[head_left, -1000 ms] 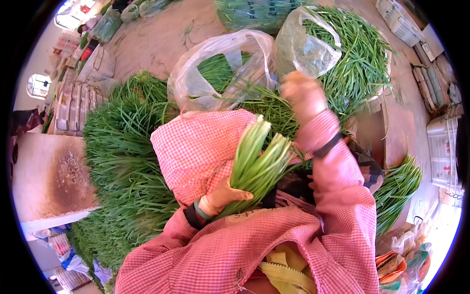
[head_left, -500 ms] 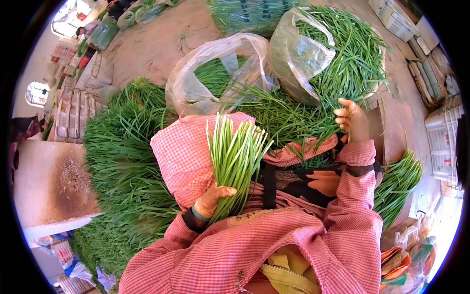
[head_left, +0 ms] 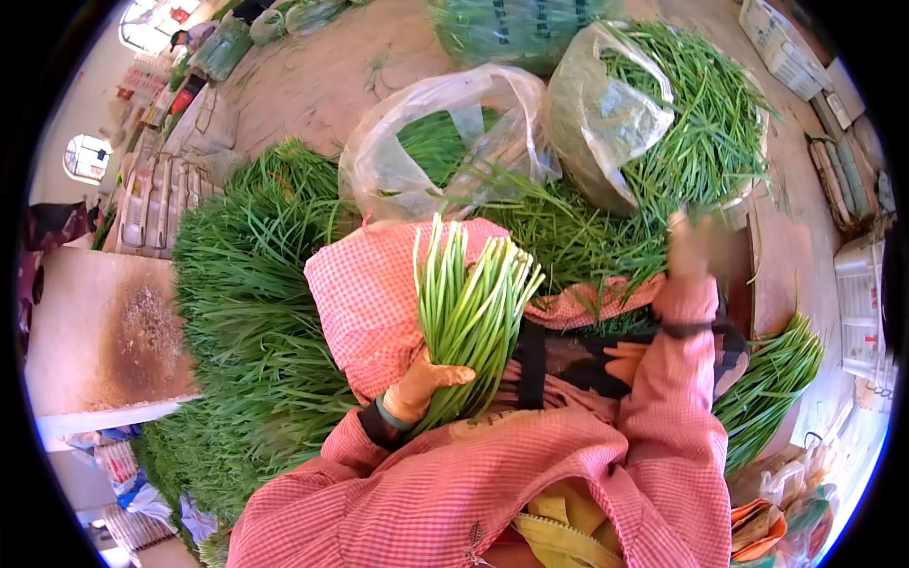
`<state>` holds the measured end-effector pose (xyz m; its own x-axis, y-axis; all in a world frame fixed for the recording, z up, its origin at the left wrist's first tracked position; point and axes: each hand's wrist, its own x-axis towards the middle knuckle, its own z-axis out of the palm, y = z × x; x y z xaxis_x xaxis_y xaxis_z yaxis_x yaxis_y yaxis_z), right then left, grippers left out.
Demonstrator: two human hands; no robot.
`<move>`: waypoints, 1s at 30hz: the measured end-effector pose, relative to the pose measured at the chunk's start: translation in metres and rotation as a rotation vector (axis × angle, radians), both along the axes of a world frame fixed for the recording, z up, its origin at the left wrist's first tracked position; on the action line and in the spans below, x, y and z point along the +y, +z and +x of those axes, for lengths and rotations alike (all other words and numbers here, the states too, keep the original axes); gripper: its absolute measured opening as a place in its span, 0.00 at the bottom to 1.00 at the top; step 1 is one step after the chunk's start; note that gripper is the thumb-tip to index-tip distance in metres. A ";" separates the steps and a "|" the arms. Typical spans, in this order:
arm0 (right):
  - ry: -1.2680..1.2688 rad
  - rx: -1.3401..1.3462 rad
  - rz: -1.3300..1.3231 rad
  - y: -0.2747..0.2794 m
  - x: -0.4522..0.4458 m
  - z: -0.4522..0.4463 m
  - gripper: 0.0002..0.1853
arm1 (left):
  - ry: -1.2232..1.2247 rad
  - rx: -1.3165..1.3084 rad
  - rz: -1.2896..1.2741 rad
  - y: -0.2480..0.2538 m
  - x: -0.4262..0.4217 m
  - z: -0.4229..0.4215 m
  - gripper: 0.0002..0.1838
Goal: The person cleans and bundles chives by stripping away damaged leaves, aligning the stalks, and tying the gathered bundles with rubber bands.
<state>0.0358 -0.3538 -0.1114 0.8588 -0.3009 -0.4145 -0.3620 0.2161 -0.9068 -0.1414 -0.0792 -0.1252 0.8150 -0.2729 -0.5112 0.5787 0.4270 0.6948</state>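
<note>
Green stalks (head_left: 476,317) (pale-ended) rise from the left hand (head_left: 423,386).

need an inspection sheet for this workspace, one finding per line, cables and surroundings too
Surface: floor, a few green bits scattered on it
Job's things: bundle of green stalks, pale ends pointing away from the body
Clutter: loose greens ahead, two open plastic bags
Hands: left hand grips the bundle; right hand blurred, grip unclear
Cables: nothing seen
Surroundings: large green pile and stained panel left, white crate right
</note>
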 end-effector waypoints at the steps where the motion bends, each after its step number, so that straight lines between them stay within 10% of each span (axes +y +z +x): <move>1: 0.187 -0.209 -0.164 -0.039 0.002 -0.014 0.36 | 0.004 -0.020 0.000 0.002 -0.001 0.007 0.36; 3: 0.762 -0.514 -0.344 -0.092 0.013 -0.045 0.47 | 0.005 -0.105 -0.117 0.005 -0.008 0.015 0.37; 4: 0.914 -0.405 0.057 -0.078 0.036 -0.062 0.52 | 0.006 -0.110 -0.116 0.006 -0.011 0.018 0.37; 5: 0.956 -0.384 0.701 -0.028 0.071 -0.066 0.53 | -0.056 -0.192 -0.052 0.008 -0.015 0.020 0.37; 11: 0.833 -0.101 0.989 0.005 0.093 -0.064 0.38 | -0.710 -0.318 0.009 0.021 0.008 0.039 0.42; 14: 0.821 -0.136 1.024 0.008 0.091 -0.069 0.31 | -0.555 -0.264 -0.187 0.056 0.006 0.063 0.40; 25: 0.696 -0.461 0.191 0.034 0.050 -0.009 0.21 | -0.676 0.053 -0.454 0.009 -0.039 0.102 0.41; 28: 0.143 0.019 -0.096 0.077 0.007 0.037 0.17 | -0.689 0.034 -0.476 -0.001 -0.035 0.110 0.44; 30: 0.131 -0.409 -0.449 0.055 -0.037 0.058 0.17 | -0.722 0.119 -0.537 -0.009 -0.029 0.115 0.45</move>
